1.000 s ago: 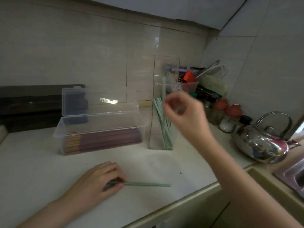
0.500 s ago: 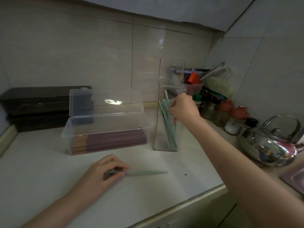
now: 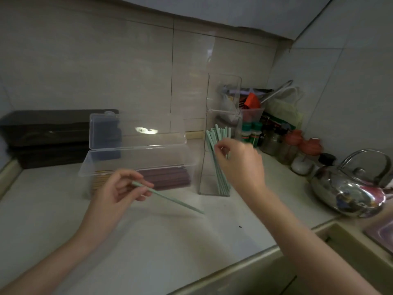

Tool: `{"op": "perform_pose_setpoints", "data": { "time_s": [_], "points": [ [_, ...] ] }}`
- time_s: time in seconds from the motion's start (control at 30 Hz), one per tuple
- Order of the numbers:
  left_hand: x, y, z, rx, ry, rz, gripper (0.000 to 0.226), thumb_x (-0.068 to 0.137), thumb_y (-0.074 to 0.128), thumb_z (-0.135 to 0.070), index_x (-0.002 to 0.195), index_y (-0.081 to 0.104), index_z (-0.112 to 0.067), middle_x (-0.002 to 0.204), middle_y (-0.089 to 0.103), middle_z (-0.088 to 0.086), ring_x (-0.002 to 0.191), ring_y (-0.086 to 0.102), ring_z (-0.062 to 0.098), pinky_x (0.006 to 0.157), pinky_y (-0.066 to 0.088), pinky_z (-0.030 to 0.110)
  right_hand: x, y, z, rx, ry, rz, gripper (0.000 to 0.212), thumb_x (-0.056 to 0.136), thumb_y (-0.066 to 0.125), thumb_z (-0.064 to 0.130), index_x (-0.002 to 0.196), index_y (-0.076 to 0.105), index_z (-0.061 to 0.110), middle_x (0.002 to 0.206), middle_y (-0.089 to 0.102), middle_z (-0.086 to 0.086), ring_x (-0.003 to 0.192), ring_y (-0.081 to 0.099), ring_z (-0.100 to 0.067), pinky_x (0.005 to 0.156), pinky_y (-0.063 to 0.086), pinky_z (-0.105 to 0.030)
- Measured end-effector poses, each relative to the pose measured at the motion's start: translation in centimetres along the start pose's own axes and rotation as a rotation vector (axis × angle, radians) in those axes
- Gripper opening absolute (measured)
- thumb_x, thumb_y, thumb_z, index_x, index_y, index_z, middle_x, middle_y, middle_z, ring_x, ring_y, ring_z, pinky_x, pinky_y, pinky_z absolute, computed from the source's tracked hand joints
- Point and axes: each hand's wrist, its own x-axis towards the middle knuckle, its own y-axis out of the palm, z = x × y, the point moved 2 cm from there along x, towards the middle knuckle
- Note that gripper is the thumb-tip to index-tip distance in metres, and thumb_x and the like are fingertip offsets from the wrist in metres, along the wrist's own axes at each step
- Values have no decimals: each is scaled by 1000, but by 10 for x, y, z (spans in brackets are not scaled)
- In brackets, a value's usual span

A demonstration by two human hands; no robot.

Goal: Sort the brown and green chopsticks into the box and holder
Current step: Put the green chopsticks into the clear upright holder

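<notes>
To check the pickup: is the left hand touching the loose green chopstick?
Touching. The head view shows the left hand pinching the green chopstick at one end.

The left forearm comes in bare from the lower left. The left hand (image 3: 119,192) is raised to the left of the tall clear plastic holder (image 3: 207,182), nearer the person. Its thumb and fingers (image 3: 129,175) pinch the thick end of a slim pale green chopstick (image 3: 170,198), whose tip slants down toward the holder's base. The right arm reaches in from the lower right. The right hand (image 3: 240,165) sits in front of the holder's upper half with its fingers (image 3: 221,150) curled. Blur hides whether they grip anything.
</notes>
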Motion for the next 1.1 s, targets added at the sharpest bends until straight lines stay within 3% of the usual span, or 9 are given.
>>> {"op": "perform_pose_setpoints", "data": {
  "time_s": [0.1, 0.17, 0.27, 0.47, 0.63, 0.7, 0.8, 0.97, 1.1],
  "points": [
    [21, 1, -22, 27, 66, -40, 31, 70, 71, -44, 87, 56, -23, 87, 74, -4, 82, 70, 14, 65, 55, 18, -47, 15, -1, 127, -39, -20, 7, 86, 60, 15, 87, 67, 17, 76, 68, 3, 57, 58, -13, 52, 50, -28],
    [40, 8, -43, 86, 145, -55, 13, 78, 63, -24, 88, 56, -27, 86, 73, -10, 81, 69, 12, 64, 53, 17, -73, 34, -5, 163, -12, 108, 8, 86, 57, 19, 86, 65, 20, 78, 67, 4, 62, 58, -17, 56, 51, -36],
    [71, 30, -80, 88, 237, -38, 14, 84, 58, -7, 90, 55, -19, 83, 73, -11, 76, 68, 8, 64, 51, 16, -96, 55, -7, 159, 35, 242, 12, 87, 52, 24, 87, 64, 23, 84, 66, 5, 72, 58, -19, 64, 47, -35],
    [133, 78, -121, 240, 360, 78, 12, 89, 56, -7, 97, 58, -16, 89, 70, -2, 79, 68, 10, 67, 51, 18, -100, 68, -14, 214, 134, 284, 11, 85, 55, 17, 89, 64, 19, 88, 63, 5, 79, 56, -17, 67, 41, -29],
    [175, 110, -103, 420, 259, 184, 15, 87, 56, -2, 99, 62, -10, 90, 70, 12, 69, 65, 6, 65, 53, 18, -102, 72, -12, 226, 112, 264, 9, 84, 56, 16, 86, 64, 17, 85, 62, 2, 76, 56, -19, 65, 45, -33],
    [183, 118, -89, 480, 206, 233, 17, 87, 57, -3, 102, 62, -8, 93, 70, 17, 72, 66, 14, 71, 55, 24, -101, 73, -13, 223, 104, 259, 10, 85, 55, 17, 87, 65, 17, 86, 62, 1, 76, 56, -20, 65, 46, -35],
    [179, 130, -70, 611, 190, 273, 21, 88, 58, -10, 107, 63, -10, 92, 70, 10, 79, 67, 17, 82, 55, 35, -101, 74, -14, 209, 96, 258, 12, 86, 53, 17, 89, 65, 17, 87, 62, 0, 77, 56, -21, 65, 43, -33],
    [164, 147, -49, 883, 351, 332, 30, 87, 60, -16, 116, 62, -11, 108, 67, 8, 99, 61, 20, 89, 42, 28, -101, 75, -14, 208, 70, 233, 11, 85, 54, 17, 87, 65, 16, 87, 62, -1, 79, 58, -23, 64, 43, -32],
    [164, 151, -31, 1068, 521, 337, 31, 84, 62, -15, 116, 63, -15, 108, 66, 11, 102, 56, 27, 87, 44, 34, -102, 75, -14, 200, 62, 226, 11, 85, 53, 18, 87, 64, 17, 87, 61, 0, 81, 57, -22, 63, 40, -31]
  ]
}}
